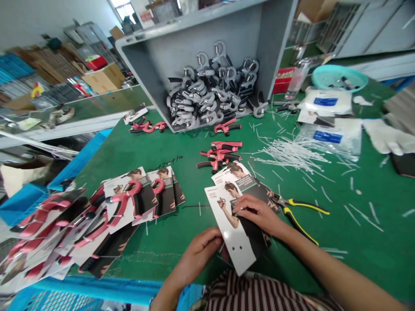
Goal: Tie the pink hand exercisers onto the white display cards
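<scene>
A printed packaging card (231,231) with two small punched holes near its lower end lies tilted in front of me. My left hand (202,250) is closed at the card's left edge, its fingertips partly hidden beneath it. On the card's face rests my right hand (256,214), with thumb and fingers pinched together; a tiny pale speck shows at the tips, too small to name. More cards (223,175) lie just beyond. Diagonal cutters (296,209) with yellow and black handles are right of my right hand.
Several red hand grips (220,153) lie ahead, near a pile of white cable ties (292,153). A tilted grey crate (207,39) holds many grey hand grips (207,95). Carded red grips (125,196) are stacked at left. Plastic bags (343,138) and a turquoise basin (359,80) stand right.
</scene>
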A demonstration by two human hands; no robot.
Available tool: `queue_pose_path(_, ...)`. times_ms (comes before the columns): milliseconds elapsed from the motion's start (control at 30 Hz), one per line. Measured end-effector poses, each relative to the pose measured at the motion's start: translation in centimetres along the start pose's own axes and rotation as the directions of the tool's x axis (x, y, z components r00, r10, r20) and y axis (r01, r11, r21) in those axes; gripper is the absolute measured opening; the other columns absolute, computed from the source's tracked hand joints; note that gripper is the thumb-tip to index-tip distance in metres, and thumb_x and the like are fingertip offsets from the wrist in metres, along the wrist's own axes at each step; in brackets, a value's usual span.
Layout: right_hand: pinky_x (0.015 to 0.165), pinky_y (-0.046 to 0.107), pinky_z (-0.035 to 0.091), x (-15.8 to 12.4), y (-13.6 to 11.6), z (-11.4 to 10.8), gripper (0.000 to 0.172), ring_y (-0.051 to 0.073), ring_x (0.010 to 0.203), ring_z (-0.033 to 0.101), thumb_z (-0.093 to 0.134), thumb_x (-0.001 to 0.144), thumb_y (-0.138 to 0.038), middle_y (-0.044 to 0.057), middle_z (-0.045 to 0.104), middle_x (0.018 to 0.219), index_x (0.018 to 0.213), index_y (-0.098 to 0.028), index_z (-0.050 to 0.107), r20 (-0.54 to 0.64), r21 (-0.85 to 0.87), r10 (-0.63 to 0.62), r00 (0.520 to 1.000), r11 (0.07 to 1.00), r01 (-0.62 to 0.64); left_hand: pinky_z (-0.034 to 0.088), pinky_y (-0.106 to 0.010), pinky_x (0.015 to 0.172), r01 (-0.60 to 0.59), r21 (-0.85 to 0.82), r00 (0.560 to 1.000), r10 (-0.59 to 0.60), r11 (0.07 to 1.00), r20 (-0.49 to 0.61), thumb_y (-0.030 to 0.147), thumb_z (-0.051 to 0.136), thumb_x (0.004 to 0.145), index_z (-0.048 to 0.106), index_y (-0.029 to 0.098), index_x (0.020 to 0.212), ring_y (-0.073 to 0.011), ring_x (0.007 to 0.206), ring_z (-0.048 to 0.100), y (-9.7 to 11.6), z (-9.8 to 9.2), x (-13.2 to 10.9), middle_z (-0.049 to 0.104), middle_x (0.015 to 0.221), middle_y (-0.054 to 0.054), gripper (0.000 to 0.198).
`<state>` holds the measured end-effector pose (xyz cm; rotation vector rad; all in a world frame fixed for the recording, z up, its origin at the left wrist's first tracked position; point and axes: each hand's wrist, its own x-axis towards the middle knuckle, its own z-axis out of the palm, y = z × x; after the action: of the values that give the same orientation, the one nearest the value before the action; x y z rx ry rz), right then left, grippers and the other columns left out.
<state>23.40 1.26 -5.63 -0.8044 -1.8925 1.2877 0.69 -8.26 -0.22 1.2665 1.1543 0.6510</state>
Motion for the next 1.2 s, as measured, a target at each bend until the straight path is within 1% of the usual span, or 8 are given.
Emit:
queue_pose_path(133,0.094,0.033,0.045,0.1,0.1,-0.8,0.019,0.017,0.100,0.061,0.058,0.094,-0.035,0.005,0.064,0.100,0.100,-0.023,0.071,-0.009,0.138,0.041,0.999,0.990,-0.039,0.050,-0.030,0.085,-0.144,0.162,0.986,0.155,0.976,-0.059,0.028,0.051,0.094,0.072,0.024,0.106,-0.0217,0.093,0.065,0.6,-0.1,0.8,0.071,0.100,-0.007,0.025)
queue_pose_path(300,0.093,0.034,0.045,0.1,0.0,-0.8,0.021,0.018,0.099,0.061,0.058,0.094,-0.036,0.005,0.066,0.099,0.100,-0.022,0.071,-0.005,0.174,0.060,0.998,0.983,-0.059,0.043,-0.041,0.105,-0.257,0.395,0.927,0.341,0.882,-0.157,0.024,0.053,0.090,0.072,0.024,0.111,-0.0270,0.117,0.058,-1.7,0.9,3.4,0.067,0.121,-0.009,0.028)
queue_pose_path(500,0.089,0.033,0.047,-0.1,0.1,-0.7,0.021,0.018,0.095,0.062,0.058,0.093,-0.037,0.005,0.065,0.098,0.099,-0.020,0.069,0.045,0.198,0.120,0.992,0.972,-0.126,0.055,-0.042,0.088,-0.231,0.208,0.954,0.264,0.950,-0.145,0.025,0.062,0.083,0.077,0.023,0.087,-0.0270,0.091,0.069,-3.0,2.7,5.3,0.075,0.092,-0.006,0.016)
queue_pose_path(633,0.089,0.032,0.046,-0.2,-0.1,-1.0,0.022,0.019,0.096,0.061,0.059,0.093,-0.038,0.005,0.065,0.098,0.099,-0.019,0.068,0.062,0.229,0.157,0.986,0.959,-0.167,0.054,-0.041,0.090,-0.232,0.203,0.929,0.279,0.951,-0.245,0.024,0.063,0.084,0.077,0.023,0.090,-0.0261,0.097,0.067,-2.8,3.2,5.2,0.074,0.103,-0.007,0.016)
queue_pose_path(867,0.088,0.030,0.045,-0.3,0.2,-1.3,0.021,0.018,0.095,0.060,0.060,0.092,-0.037,0.004,0.064,0.098,0.100,-0.019,0.068,0.120,0.330,0.188,0.975,0.918,-0.218,0.052,-0.035,0.093,-0.348,0.277,0.881,0.414,0.896,-0.231,0.023,0.060,0.089,0.076,0.025,0.099,-0.0218,0.103,0.064,-2.2,3.0,3.0,0.069,0.113,-0.008,0.019)
queue_pose_path(1000,0.087,0.031,0.045,-0.3,0.5,-1.3,0.020,0.017,0.093,0.061,0.061,0.092,-0.037,0.004,0.064,0.097,0.098,-0.020,0.069,0.111,0.334,0.165,0.980,0.923,-0.193,0.056,-0.022,0.058,-0.244,0.112,0.966,0.252,0.963,-0.058,0.022,0.048,0.095,0.069,0.021,0.112,-0.0129,0.064,0.067,-1.9,3.0,2.3,0.070,0.090,-0.005,0.027)
queue_pose_path(1100,0.087,0.032,0.045,-0.2,0.3,-1.3,0.021,0.018,0.093,0.062,0.061,0.092,-0.038,0.004,0.066,0.096,0.096,-0.020,0.071,0.131,0.307,0.108,0.986,0.941,-0.144,0.058,-0.032,0.080,-0.321,0.343,0.947,0.307,0.883,0.097,0.014,0.049,0.091,0.067,0.018,0.111,-0.0191,0.080,0.070,-2.7,2.9,3.1,0.072,0.092,-0.006,0.027)
queue_pose_path(1200,0.088,0.033,0.045,0.0,-0.2,-1.2,0.020,0.018,0.094,0.061,0.060,0.093,-0.037,0.005,0.066,0.096,0.095,-0.021,0.072,0.170,0.226,0.033,0.985,0.972,-0.071,0.051,-0.046,0.097,-0.358,0.603,0.919,0.383,0.712,0.094,0.007,0.049,0.085,0.068,0.014,0.108,-0.0280,0.100,0.065,-3.9,2.5,4.9,0.071,0.102,-0.012,0.031)
